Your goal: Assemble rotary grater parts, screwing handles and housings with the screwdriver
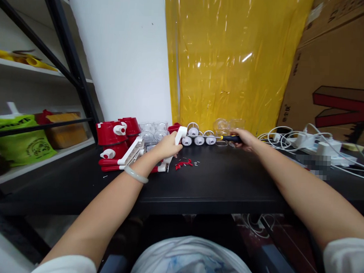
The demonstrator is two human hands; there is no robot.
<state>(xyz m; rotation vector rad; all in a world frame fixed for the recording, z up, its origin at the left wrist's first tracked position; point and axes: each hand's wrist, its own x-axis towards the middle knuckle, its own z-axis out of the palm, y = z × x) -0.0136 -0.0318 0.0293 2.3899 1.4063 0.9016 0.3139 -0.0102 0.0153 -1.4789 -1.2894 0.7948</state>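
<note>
My left hand [168, 146] is closed round a white plastic part [181, 135] above the black table [222, 174]. A black and yellow screwdriver [230, 138] lies in the grip of my right hand [245, 140]; its shaft points left, with the tip at the white part. Small red pieces [183, 164] and several screws [196, 163] lie on the table below my hands. Behind the shaft are several round white-faced parts [199, 141]. Left of my left hand, white and red handle parts [132, 155] lie beside red containers [112, 134].
Clear plastic cups [153, 131] stand near the back wall. White cables and power adapters [326, 147] cover the right end of the table. A metal-framed shelf [63, 147] rises on the left, and a large cardboard box [335, 70] leans at the right.
</note>
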